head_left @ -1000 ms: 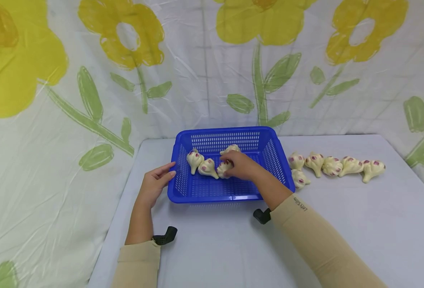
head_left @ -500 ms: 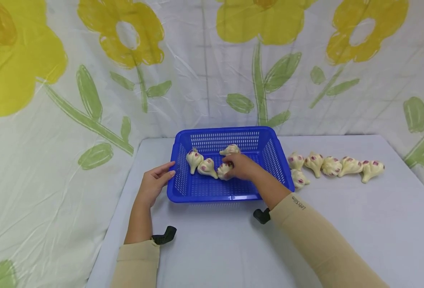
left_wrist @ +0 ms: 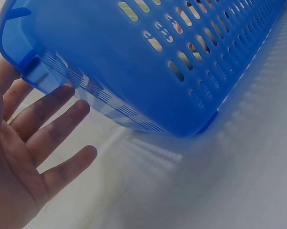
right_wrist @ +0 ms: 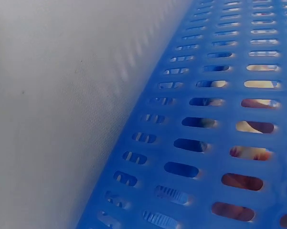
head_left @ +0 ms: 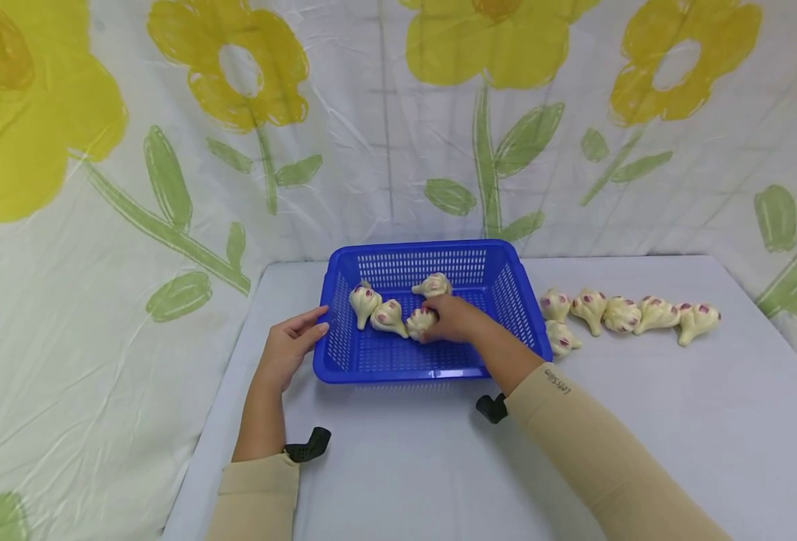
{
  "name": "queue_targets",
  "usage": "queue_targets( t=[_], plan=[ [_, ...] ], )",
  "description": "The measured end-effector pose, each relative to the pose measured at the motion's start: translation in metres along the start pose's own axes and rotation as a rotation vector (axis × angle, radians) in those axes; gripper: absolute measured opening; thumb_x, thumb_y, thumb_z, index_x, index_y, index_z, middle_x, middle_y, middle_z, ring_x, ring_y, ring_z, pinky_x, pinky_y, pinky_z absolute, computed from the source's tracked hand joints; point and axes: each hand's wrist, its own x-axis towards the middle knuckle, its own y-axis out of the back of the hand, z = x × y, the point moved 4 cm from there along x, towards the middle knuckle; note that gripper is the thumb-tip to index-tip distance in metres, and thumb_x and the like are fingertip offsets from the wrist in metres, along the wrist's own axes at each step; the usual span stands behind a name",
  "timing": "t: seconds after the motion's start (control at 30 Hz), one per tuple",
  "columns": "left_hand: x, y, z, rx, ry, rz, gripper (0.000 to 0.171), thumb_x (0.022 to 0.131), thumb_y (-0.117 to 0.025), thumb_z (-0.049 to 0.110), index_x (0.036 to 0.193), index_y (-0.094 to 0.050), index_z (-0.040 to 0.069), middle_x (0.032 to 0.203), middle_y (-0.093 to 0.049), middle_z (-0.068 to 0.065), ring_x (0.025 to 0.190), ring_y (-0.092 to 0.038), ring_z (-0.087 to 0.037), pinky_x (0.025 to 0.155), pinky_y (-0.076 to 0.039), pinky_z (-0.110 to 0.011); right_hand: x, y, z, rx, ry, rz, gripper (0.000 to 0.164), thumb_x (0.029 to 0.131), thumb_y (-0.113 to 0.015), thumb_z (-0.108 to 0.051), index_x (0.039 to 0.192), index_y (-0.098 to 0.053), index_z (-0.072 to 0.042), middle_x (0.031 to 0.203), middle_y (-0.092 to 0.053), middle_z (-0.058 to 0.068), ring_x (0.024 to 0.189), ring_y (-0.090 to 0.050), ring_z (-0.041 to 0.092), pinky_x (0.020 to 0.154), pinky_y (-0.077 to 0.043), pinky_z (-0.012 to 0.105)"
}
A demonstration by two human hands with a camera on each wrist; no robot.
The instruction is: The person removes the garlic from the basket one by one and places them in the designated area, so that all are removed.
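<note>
A blue plastic basket with slotted walls stands on the table. My left hand is at its left rim, thumb and fingertips touching the edge; in the left wrist view the fingers reach out fairly straight and spread beside the wall. Inside the basket my right hand grips a cream garlic bulb with purple patches, its right side hidden by the fingers. Two more bulbs lie left of it, and another lies behind. The right wrist view shows mostly the basket's slotted wall.
Several more garlic bulbs lie in a row on the white table, right of the basket, with one bulb in front of the row beside the basket wall. A flower-print cloth hangs behind the table.
Almost nothing differs. The garlic bulb under my right hand has shifted very slightly, and the hand stays on it. My left hand keeps its place at the basket's rim.
</note>
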Motion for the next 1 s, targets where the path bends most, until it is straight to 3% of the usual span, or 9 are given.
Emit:
queue_targets(
  t=[0.3, 0.47, 0.67, 1.0],
  plan=[
    [-0.0001, 0.0003, 0.0011, 0.005, 0.002, 0.001, 0.05, 0.093, -0.069, 0.03, 0.137, -0.058, 0.008, 0.135, -0.06, -0.019, 0.1, -0.067, -0.002, 0.085, -0.056, -0.021, -0.0013, -0.0007, 0.0006, 0.01, -0.025, -0.03, 0.072, 0.083, -0.079, -0.028, 0.144, -0.048, -0.006, 0.141, -0.055, 0.014, 0.128, -0.053, 0.032, 0.109, -0.042, 0.047],
    [-0.0008, 0.0011, 0.0005, 0.006, 0.013, 0.015, 0.049, 0.093, -0.069, 0.03, 0.136, -0.059, 0.008, 0.133, -0.061, -0.02, 0.099, -0.068, -0.003, 0.084, -0.057, -0.021, -0.0001, -0.0021, -0.0005, 0.013, 0.008, -0.032, 0.066, 0.081, -0.081, -0.026, 0.139, -0.054, -0.008, 0.136, -0.059, 0.012, 0.123, -0.056, 0.029, 0.106, -0.044, 0.045],
    [-0.001, 0.0009, 0.0001, 0.009, 0.016, 0.007, 0.05, 0.093, -0.069, 0.031, 0.136, -0.059, 0.009, 0.133, -0.061, -0.02, 0.099, -0.068, -0.003, 0.085, -0.057, -0.022, 0.0025, -0.0022, 0.0, 0.013, 0.035, -0.001, 0.06, 0.077, -0.085, -0.026, 0.13, -0.063, -0.009, 0.127, -0.065, 0.009, 0.115, -0.06, 0.026, 0.103, -0.047, 0.042],
    [-0.0011, 0.0, 0.001, 0.005, -0.001, 0.002, 0.049, 0.094, -0.068, 0.028, 0.137, -0.058, 0.007, 0.134, -0.06, -0.02, 0.098, -0.068, -0.002, 0.084, -0.057, -0.022, 0.0014, 0.004, -0.0032, 0.034, 0.091, 0.086, 0.066, 0.076, -0.084, -0.034, 0.133, -0.062, -0.009, 0.137, -0.06, 0.009, 0.128, -0.053, 0.03, 0.108, -0.043, 0.045]
  ],
)
